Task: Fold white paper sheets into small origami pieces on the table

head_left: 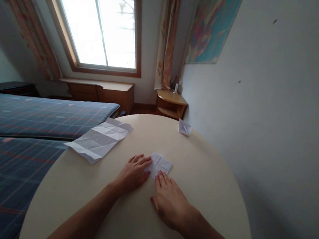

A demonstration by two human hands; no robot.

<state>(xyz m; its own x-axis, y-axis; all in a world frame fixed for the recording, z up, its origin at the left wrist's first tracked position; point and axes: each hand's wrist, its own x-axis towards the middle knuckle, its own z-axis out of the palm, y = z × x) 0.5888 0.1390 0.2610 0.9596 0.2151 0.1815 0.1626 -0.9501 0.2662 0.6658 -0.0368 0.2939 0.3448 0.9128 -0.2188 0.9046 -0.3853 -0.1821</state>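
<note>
A small folded white paper (159, 163) lies flat on the round cream table (195, 188), with crease lines and flaps showing on its top. My left hand (135, 172) rests at its left edge, fingers stretched out, fingertips and thumb touching the paper. From the near right side, my right hand (168, 195) lies with outstretched fingers on the paper's lower corner, its thumb held apart on the table side. Parts of the paper's left and near edges are hidden under the fingers.
Creased white sheets (99, 140) lie at the table's left edge. A small folded paper piece (185, 127) stands near the far right edge. A plaid bed (38, 117) adjoins the left side; a white wall (279, 143) rises at the right.
</note>
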